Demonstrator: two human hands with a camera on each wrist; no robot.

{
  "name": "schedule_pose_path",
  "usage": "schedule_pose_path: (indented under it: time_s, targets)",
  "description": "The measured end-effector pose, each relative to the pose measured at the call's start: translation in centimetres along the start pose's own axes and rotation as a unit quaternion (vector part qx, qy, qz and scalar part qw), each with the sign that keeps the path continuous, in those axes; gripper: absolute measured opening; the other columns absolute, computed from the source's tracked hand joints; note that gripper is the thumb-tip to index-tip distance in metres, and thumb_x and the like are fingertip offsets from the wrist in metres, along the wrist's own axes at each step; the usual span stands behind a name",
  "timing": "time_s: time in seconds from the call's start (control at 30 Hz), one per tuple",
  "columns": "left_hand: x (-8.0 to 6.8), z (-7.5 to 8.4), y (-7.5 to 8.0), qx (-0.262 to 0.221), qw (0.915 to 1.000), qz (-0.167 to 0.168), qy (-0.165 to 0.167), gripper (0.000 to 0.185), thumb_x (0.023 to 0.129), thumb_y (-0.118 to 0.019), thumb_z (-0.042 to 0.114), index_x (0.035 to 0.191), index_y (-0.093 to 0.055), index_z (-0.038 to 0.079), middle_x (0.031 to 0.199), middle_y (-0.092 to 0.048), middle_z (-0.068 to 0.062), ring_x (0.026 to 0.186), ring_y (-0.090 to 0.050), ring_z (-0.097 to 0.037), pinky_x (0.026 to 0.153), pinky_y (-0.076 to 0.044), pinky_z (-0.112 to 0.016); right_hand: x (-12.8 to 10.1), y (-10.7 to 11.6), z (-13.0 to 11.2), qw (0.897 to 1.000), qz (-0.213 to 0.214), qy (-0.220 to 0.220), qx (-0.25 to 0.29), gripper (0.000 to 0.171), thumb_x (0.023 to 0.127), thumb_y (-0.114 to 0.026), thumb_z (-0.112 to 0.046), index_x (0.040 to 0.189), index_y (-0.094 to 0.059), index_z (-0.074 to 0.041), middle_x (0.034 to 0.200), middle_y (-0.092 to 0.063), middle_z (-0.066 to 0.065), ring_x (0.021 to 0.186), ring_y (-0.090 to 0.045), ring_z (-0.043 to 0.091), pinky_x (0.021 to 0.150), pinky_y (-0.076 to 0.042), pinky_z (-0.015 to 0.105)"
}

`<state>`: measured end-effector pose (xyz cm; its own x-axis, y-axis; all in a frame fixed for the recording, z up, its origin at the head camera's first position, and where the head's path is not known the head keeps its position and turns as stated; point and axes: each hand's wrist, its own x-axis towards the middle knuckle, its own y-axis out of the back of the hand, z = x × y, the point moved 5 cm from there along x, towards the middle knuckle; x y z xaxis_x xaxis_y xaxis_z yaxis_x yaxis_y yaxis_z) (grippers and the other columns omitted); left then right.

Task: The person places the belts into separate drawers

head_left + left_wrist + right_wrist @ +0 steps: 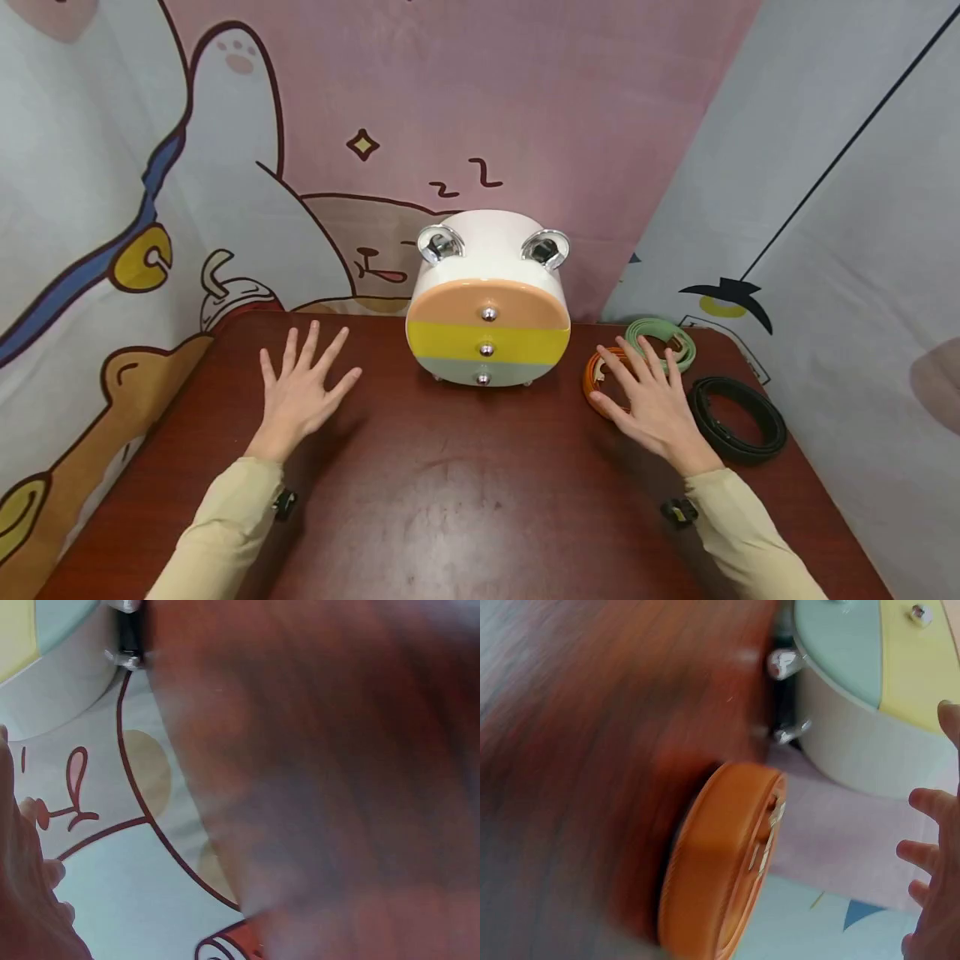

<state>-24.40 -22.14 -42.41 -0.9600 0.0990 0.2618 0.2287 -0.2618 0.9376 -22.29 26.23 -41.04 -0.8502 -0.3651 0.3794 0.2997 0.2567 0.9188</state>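
A: Is anything held by either grip?

B: Nothing. The left grip is poised over the bench with fingers fanned, well apart from the chest. The right grip is spread likewise over the orange belt, which is partly hidden by it in the head view; in the right wrist view, no contact is shown.

A: And the other belts?

B: The green belt is coiled just beyond the right fingers, the black belt to their right, by the bench's edge. The chest is set at the back, between the grips.

A: How is a belt best lifted?

B: The coil is best pinched across its whole thickness; if only the outer turn is caught, it may be unwound.

A: And a knob, if pulled?

B: The chest is best steadied by the left palm, since it is raised on small feet and might be slid forward.

A: How are the surface and room described?

B: The bench is finished in glossy red-brown, with a pale glare reflected near its front. It is enclosed at the back and both sides by cartoon-printed cloth.
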Motion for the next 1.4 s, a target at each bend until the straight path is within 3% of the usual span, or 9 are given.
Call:
schedule_pose_path:
  time_s: [0.27,0.5,0.93,1.4]
  targets:
    - [3.2,2.2,1.8,0.009,0.9998,-0.007,-0.017,0.072,0.094,-0.037,0.066,0.155,-0.017,0.035,0.161,-0.002,-0.007,0.144,0.012,-0.03,0.104,0.014,-0.063,1.7,1.0,-2.5,0.995,0.085,0.046,0.014,0.061,0.094,-0.048,-0.057,0.133,-0.056,-0.01,0.126,-0.048,0.019,0.135,-0.027,0.04,0.11,-0.011,0.056]
    - [6.0,4.1,3.9,-0.01,0.9993,0.002,-0.035,0.072,0.094,-0.034,0.068,0.155,-0.014,0.037,0.161,-0.005,-0.009,0.145,0.011,-0.027,0.105,0.015,-0.062,2.9,1.8,-4.6,0.991,0.11,0.07,0.031,0.061,0.096,-0.043,-0.058,0.128,-0.059,-0.009,0.121,-0.051,0.016,0.126,-0.035,0.037,0.102,-0.023,0.057]
    - [9.8,7.1,5.9,-0.054,0.9962,0.011,-0.067,0.074,0.092,-0.03,0.072,0.155,-0.011,0.037,0.161,-0.006,-0.007,0.145,0.005,-0.029,0.105,0.018,-0.058,4.8,1.4,-7.5,0.983,0.145,0.098,0.053,0.06,0.099,-0.035,-0.056,0.115,-0.064,-0.006,0.11,-0.054,0.012,0.111,-0.042,0.036,0.091,-0.03,0.052]
    - [12.4,10.7,7.7,-0.107,0.9852,0.001,-0.134,0.075,0.091,-0.037,0.071,0.154,-0.011,0.04,0.16,-0.01,-0.006,0.146,-0.003,-0.027,0.109,0.011,-0.056,7.4,2.2,-11.0,0.974,0.185,0.097,0.084,0.035,0.097,-0.053,-0.036,0.112,-0.064,-0.006,0.105,-0.059,0.008,0.105,-0.046,0.032,0.082,-0.03,0.049]
